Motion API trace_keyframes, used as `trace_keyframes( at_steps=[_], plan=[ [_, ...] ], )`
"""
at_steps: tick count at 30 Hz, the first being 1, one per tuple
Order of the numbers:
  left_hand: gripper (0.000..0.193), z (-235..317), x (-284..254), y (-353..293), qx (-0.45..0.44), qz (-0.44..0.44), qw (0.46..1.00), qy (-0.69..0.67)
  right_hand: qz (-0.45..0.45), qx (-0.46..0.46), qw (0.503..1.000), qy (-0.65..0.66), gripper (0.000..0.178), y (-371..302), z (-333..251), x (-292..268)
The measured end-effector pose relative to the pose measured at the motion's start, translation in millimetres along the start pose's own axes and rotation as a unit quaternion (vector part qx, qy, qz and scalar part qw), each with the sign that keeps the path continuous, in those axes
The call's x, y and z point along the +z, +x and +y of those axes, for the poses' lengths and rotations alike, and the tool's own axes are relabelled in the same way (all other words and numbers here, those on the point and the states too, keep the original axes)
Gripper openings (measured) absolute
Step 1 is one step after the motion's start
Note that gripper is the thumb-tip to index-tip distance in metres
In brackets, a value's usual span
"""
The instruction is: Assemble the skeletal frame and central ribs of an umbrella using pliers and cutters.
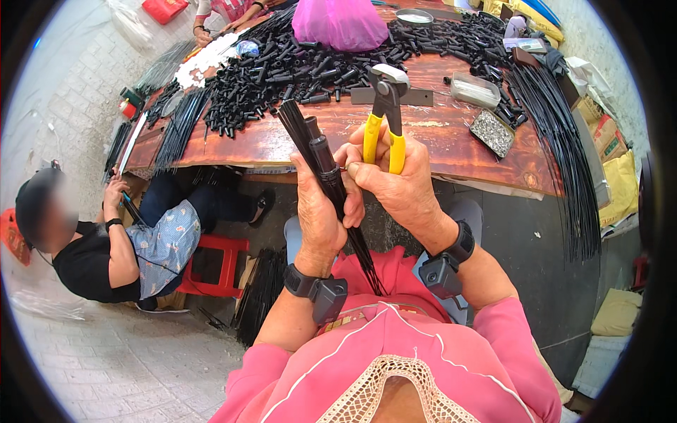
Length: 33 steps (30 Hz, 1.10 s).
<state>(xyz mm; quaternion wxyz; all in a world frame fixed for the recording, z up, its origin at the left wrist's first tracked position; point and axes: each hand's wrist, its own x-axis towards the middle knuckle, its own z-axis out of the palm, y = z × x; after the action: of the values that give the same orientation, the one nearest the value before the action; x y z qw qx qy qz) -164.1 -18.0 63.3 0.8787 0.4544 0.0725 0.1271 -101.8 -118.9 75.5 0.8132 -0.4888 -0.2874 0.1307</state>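
Note:
My left hand (315, 204) is wrapped round a bundle of thin black rods (296, 128), held slanting in front of my chest. Against the bundle stands a black plastic tube fitting (323, 152), gripped in the same hand. My right hand (403, 176) holds yellow-handled end-cutting pincers (386, 99), jaws pointing up and away from me. Its thumb and forefinger meet beside the fitting, close to my left fingertips. Whatever they pinch there is too small to make out. Both hands are above my lap, just short of the table edge.
On the wooden table (430, 141) lies a heap of black tube fittings (282, 74) behind a purple bag (340, 25). A tray of small metal parts (492, 134) and a clear container (474, 90) stand right. Long black rods (564, 148) overhang the right edge. A co-worker (106, 254) sits left.

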Motion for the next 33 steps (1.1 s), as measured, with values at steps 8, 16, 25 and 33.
trace_keyframes(
  at_steps=[8,16,25,33],
  plan=[
    [0.087,-5,-13,2,0.015,-0.059,0.998,-0.007,0.000,-0.027,0.999,-0.020,0.026,1,2,0],
    [0.081,-1,5,1,0.011,0.002,1.000,-0.008,0.000,-0.121,0.991,-0.049,0.025,3,16,-3],
    [0.092,-2,-1,1,0.009,-0.024,1.000,-0.017,0.012,-0.016,1.000,0.005,0.018,-14,0,9],
    [0.093,-3,1,-5,0.003,0.002,1.000,0.024,0.010,-0.175,0.970,-0.170,0.025,-9,-3,3]
  ],
)
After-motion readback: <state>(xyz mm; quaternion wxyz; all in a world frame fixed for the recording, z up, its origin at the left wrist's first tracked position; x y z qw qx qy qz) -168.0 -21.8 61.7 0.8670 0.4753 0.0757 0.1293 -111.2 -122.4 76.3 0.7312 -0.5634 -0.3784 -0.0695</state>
